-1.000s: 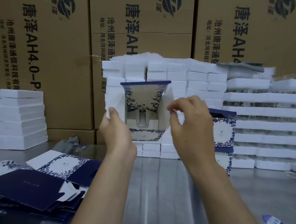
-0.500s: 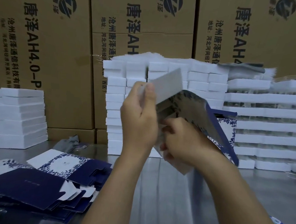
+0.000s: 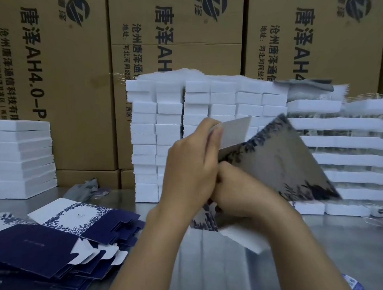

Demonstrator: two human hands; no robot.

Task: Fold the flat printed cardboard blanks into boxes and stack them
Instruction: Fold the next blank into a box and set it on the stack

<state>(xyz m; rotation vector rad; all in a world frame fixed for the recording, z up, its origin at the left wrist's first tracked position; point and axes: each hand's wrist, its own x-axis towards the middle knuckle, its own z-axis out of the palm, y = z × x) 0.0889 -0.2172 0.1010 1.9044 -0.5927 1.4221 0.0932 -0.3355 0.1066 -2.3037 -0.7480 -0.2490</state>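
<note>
Along back wall: brown cartons w/ printed Chinese text, stacked high. In front, white foam blocks in several piles on steel table. Near-left on table, heap of flat blue-&-white blanks, fanned out. Mid-air above table centre, one part-folded box, tilted, blurred. L hand pinched its white flap at top; R hand curled round its lower part, touching L. Small blue sticker lay on table, near right.
</note>
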